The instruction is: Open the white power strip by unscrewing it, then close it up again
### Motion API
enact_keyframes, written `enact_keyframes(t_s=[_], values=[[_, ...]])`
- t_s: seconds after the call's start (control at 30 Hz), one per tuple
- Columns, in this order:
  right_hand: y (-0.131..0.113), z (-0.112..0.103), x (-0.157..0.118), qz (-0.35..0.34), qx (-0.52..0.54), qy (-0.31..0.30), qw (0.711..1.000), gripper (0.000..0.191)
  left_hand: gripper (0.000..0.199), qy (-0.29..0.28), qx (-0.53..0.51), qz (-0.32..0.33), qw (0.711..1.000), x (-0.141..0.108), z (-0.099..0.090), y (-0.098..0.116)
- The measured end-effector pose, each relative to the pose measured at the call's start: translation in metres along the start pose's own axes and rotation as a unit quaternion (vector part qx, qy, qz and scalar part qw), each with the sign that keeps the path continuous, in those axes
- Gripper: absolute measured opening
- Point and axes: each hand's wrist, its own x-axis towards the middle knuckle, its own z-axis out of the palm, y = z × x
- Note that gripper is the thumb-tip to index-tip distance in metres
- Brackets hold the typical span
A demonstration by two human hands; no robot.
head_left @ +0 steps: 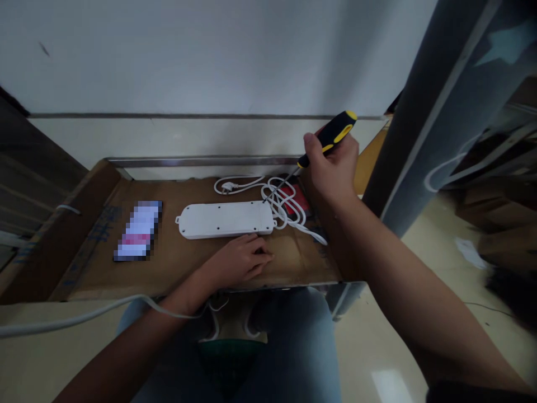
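- Right hand [331,168]: raised over the far right of the cardboard sheet [168,268]. Its fingers [319,146] are closed firmly around the handle of a black-and-yellow screwdriver [331,133], with the thumb along the near side.
- Screwdriver: slanted down and to the left, with its thin metal shaft [282,184] reaching the right end of the white plastic power strip [224,219]. Tip contact with the casing cannot be confirmed from this view.
- Left hand [237,260]: lies palm down on the cardboard, fingers loosely curved and holding nothing. Its fingertips [257,239] sit at or against the strip's near long edge; contact is unclear.
- Power strip: flat on the cardboard, small dark holes showing on its upward face.
- White cable [285,204]: coiled loosely at the strip's right end, over a red item [291,198] that is too covered to identify. Its plug [229,187] lies behind the strip.
- Pixelated flat object [137,230]: left of the strip, well apart from it; details unreadable.
- Handling note: a flat left palm on the casing would likely steady it better than fingertips at its edge. The loops beside the shaft are best kept clear of the tip.
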Motion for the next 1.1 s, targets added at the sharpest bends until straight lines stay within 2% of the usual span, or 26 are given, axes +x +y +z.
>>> enact_keyframes(t_s=[0.23,0.3,0.4,0.47,0.53,0.6,0.67,0.73,0.83,0.97,1.1], values=[[0.001,-0.001,0.000,0.003,0.000,-0.020,1.000,0.042,0.022,0.037,-0.038,-0.011,0.999,0.003,-0.003,0.002],[0.002,-0.001,0.000,0.003,-0.004,-0.028,1.000,0.042,0.020,0.075,-0.054,-0.023,0.995,0.003,-0.004,0.003],[0.002,-0.001,0.000,0.002,-0.007,-0.035,0.999,0.041,0.021,0.168,-0.057,-0.050,0.983,0.004,-0.010,0.002],[0.003,-0.001,0.000,0.001,-0.012,-0.032,0.999,0.039,0.024,0.217,-0.058,-0.085,0.971,0.011,-0.017,-0.006],[0.003,0.000,0.000,0.000,-0.016,-0.027,0.999,0.038,0.028,0.242,-0.073,-0.139,0.957,0.023,-0.025,-0.020],[0.004,0.000,0.000,-0.002,-0.017,-0.026,1.000,0.039,0.033,0.232,-0.108,-0.207,0.944,0.040,-0.032,-0.039],[0.004,0.000,-0.001,-0.011,-0.018,-0.019,1.000,0.040,0.035,0.196,-0.136,-0.255,0.937,0.059,-0.032,-0.061],[0.004,-0.001,-0.001,-0.020,-0.018,-0.009,1.000,0.043,0.037,0.160,-0.162,-0.309,0.923,0.077,-0.027,-0.079],[0.005,-0.002,0.000,-0.030,-0.020,-0.007,0.999,0.049,0.041,0.141,-0.218,-0.358,0.897,0.093,-0.011,-0.096],[0.007,-0.002,0.000,-0.030,-0.016,-0.021,0.999,0.054,0.043,0.140,-0.272,-0.353,0.884,0.096,0.006,-0.103],[0.007,0.000,0.000,-0.023,-0.004,-0.045,0.999,0.054,0.041,0.134,-0.328,-0.329,0.875,0.093,0.007,-0.104]])
